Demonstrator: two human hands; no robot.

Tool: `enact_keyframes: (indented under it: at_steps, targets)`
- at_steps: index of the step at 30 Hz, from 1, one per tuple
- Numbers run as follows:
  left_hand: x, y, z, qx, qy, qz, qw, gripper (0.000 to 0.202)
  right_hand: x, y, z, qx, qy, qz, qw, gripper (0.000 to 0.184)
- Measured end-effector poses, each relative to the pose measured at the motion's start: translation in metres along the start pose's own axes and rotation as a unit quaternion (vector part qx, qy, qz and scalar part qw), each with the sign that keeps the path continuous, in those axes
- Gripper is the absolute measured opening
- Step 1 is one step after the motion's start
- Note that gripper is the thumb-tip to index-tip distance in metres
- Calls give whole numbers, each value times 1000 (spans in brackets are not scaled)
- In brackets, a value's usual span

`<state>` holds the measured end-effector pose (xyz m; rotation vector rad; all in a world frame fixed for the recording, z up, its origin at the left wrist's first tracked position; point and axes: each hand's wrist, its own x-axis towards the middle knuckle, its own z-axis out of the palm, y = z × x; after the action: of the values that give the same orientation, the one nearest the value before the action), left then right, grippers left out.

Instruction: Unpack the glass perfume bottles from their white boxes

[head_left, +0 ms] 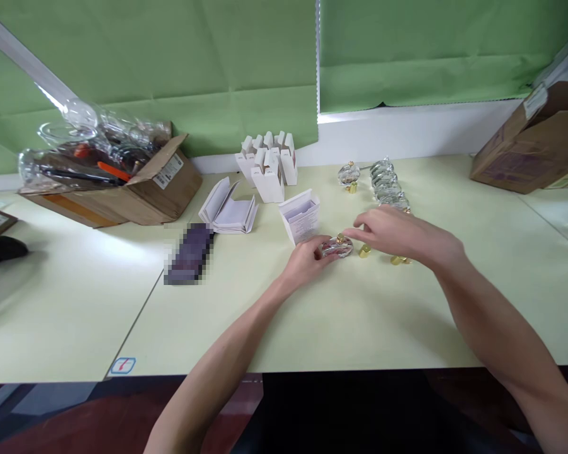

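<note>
My left hand (307, 258) grips a small faceted clear glass bottle (338, 248), seemingly a perfume bottle, low over the table. At the bottle's gold top (341, 238), the bent fingers of my right hand (383, 228) meet it; the exact finger contact is partly hidden. A loose gold cap (365, 251) lies just right of the bottle, and more gold caps (397, 260) are below my right wrist. Behind my hands stands another glass bottle (348, 174) with a gold cap (353, 187) in front. A row of similar bottles (384, 180) runs beside it, partly covered by my right hand.
An open white box (300, 214) stands behind my left hand. Several upright white cartons (269, 176) and folded white cardboard (231, 214) are farther left, near a pixelated dark object (190, 253). Brown cardboard boxes stand at left (165, 183) and right (525, 145).
</note>
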<state>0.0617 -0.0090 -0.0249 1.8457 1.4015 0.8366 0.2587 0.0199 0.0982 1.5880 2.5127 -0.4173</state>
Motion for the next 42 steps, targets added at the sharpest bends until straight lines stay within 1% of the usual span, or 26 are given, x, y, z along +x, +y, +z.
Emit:
enact_keyframes:
  at_steps: [2,4,7,8,10,12,13,15,17,19,21,24,27,29,34,39,42]
  targets:
    - [0,0,0,1,-1,-2,1000,30,1,7,0,-9,-37,30,999,41]
    - [0,0,0,-3,-4,0,1000,30,5,8,4,-34,-76,47,995,26]
    - [1,0,0,-6,-4,4,1000,32,11,2,13,-62,-115,26,991,5]
    - [1,0,0,-5,-4,4,1000,32,14,0,16,-66,-118,16,991,3]
    - [1,0,0,-2,-8,4,1000,32,17,-1,19,-66,-108,10,992,9]
    - [1,0,-1,3,-8,4,1000,32,18,3,18,-56,-69,12,996,11]
    - [1,0,-1,6,-8,4,1000,32,18,5,16,-44,-36,5,998,12]
    - [0,0,-1,13,-3,2,1000,32,16,9,9,1,53,-33,998,17]
    - [0,1,-1,17,0,-3,1000,33,12,9,0,58,134,-89,985,22]
    - [0,1,-1,17,1,-7,1000,33,6,4,-5,103,166,-131,972,24]
    - [-1,0,0,14,1,-7,1000,34,1,-3,-6,119,154,-145,970,25]
    - [0,-1,0,10,2,-4,1000,34,-2,-12,-1,83,120,-147,978,19]
    - [0,-2,0,13,0,0,1000,33,0,-17,5,30,96,-151,983,24]
    - [1,-2,1,14,0,3,1000,32,2,-19,7,19,85,-148,985,28]
    - [2,-4,3,0,2,6,1000,31,6,-22,11,8,72,-147,986,30]
    - [2,-7,3,-9,-4,14,1000,31,6,-29,15,-40,69,-137,987,29]
    - [2,-6,2,-6,-4,14,1000,31,7,-29,15,-33,73,-130,988,30]
